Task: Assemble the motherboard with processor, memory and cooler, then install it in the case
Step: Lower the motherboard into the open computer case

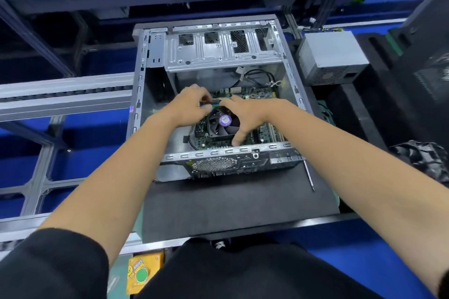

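No text can be read. Print is seen on the purple sticker (225,119) of the fan (222,124) and on the yellow box (143,272), but it is blurred.

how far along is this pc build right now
Done: the green motherboard lies inside the open grey metal case, its black cooler fan mounted. In hand: the left hand and right hand work at a memory stick. Left: the boxy grey power supply sits outside the case.
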Available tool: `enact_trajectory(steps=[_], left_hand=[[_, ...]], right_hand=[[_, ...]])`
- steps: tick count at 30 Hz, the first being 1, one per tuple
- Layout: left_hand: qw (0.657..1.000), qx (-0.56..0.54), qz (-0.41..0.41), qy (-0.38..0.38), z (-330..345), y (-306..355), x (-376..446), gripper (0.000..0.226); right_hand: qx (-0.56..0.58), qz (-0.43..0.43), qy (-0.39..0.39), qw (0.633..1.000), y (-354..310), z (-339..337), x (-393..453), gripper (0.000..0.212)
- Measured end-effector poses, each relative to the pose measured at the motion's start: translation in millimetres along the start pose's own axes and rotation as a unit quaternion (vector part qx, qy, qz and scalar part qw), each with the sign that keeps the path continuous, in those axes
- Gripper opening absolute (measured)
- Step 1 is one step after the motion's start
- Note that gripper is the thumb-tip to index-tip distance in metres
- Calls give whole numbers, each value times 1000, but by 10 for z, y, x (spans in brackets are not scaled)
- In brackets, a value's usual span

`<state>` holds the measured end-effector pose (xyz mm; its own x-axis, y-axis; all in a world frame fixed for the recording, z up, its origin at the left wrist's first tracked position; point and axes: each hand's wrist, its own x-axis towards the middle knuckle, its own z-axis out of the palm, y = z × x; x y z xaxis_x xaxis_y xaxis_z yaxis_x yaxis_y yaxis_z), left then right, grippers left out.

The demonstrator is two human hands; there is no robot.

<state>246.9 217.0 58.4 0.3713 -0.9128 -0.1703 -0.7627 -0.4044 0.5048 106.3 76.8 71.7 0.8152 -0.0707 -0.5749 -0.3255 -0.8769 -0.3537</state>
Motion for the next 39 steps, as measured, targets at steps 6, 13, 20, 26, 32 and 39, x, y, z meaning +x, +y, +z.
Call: enact_trajectory(steps=[6,13,20,26,32,39], left_hand=[[983,60,91,-147,97,309,-46,86],[977,150,73,-130,234,413,40,81],[977,175,71,-101,196,422,31,72],[981,147,16,-122,242,505,15,60],[986,102,18,-134,195,473,2,78],[988,80,21,-133,244,429,32,81]], right_hand=[[21,-1,90,996,7,-178,-289,94],[-9,3,123,992,-61,125,-455,43],[127,13,177,976,-22,263,-504,58],[145,36,224,963,-31,237,-511,8],[22,118,-22,993,13,306,-446,31],[-64,130,-163,976,28,290,-380,43]])
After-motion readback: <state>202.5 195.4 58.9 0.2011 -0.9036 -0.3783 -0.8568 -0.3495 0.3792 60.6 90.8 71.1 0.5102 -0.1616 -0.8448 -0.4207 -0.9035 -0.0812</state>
